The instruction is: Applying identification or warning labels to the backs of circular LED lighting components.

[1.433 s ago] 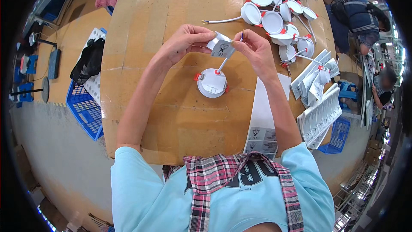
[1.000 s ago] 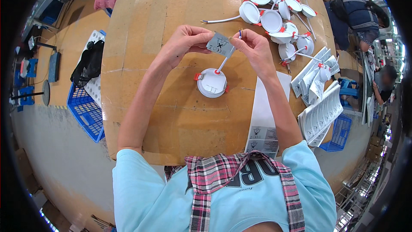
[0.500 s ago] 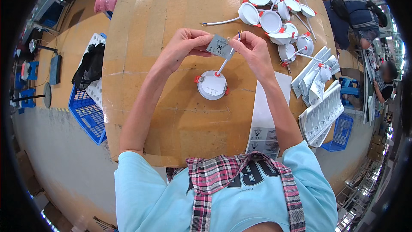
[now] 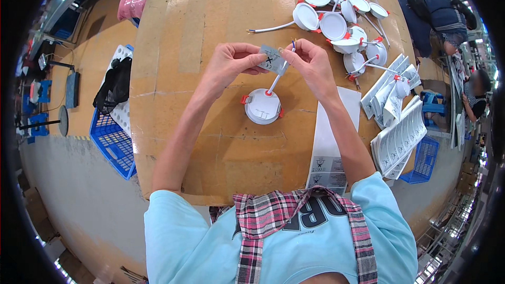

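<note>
A small silver-grey label [image 4: 270, 64] is pinched between the thumb and fingers of my left hand [image 4: 229, 67]. My right hand [image 4: 314, 68] grips the white cable [image 4: 275, 82] near its stripped end, with the label's right edge against the cable at my fingertips. Whether the label sticks to the cable cannot be made out. Below my hands, the round white downlight [image 4: 263, 107] on that cable rests back side up on the table, a red clip at each side. Coloured wire ends poke out above my right fingers.
Many white downlights [image 4: 333, 26] with cables lie heaped at the far right of the wooden table [image 4: 210, 137]. A label sheet [image 4: 326, 163] lies under my right forearm; folded label sheets [image 4: 398, 139] are stacked farther right. A blue crate [image 4: 113, 144] stands left; people work at right.
My left hand has dipped slightly, and its thumb now covers more of the label, which is tilted more. My right hand keeps its grip on the cable. The whole view has shifted a little.
</note>
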Demonstrator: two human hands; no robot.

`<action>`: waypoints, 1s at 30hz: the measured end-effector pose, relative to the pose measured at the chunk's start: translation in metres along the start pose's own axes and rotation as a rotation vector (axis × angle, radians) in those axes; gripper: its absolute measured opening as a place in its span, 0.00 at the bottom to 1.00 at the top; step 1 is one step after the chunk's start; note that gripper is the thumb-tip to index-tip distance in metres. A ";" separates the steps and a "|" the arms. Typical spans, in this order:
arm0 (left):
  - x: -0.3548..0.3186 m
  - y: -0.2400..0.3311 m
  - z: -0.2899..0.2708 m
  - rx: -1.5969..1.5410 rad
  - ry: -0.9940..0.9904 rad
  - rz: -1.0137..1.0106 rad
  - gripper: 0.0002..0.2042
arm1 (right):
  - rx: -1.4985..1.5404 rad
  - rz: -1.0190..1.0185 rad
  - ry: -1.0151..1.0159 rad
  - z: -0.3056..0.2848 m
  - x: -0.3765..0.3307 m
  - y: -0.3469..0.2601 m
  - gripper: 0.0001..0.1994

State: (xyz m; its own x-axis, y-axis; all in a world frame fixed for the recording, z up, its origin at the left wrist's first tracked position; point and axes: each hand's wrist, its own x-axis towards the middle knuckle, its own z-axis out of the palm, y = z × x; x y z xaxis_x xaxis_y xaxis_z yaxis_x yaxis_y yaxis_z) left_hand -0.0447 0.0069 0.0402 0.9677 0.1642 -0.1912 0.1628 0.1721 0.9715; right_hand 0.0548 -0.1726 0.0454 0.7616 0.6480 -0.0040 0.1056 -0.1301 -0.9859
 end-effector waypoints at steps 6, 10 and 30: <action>-0.006 0.001 0.005 0.069 0.078 0.033 0.11 | -0.042 -0.024 0.034 0.005 -0.002 -0.002 0.09; -0.007 0.000 0.007 0.053 0.095 0.036 0.10 | -0.062 -0.036 0.036 0.006 -0.003 -0.002 0.09; -0.002 -0.004 0.004 0.020 0.097 0.051 0.09 | 0.785 0.168 -0.326 0.004 -0.015 0.006 0.16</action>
State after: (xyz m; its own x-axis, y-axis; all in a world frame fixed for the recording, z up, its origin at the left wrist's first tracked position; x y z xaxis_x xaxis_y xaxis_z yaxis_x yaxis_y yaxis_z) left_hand -0.0467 0.0016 0.0370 0.9519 0.2655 -0.1527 0.1181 0.1419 0.9828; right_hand 0.0415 -0.1803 0.0386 0.4940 0.8649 -0.0890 -0.5553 0.2350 -0.7977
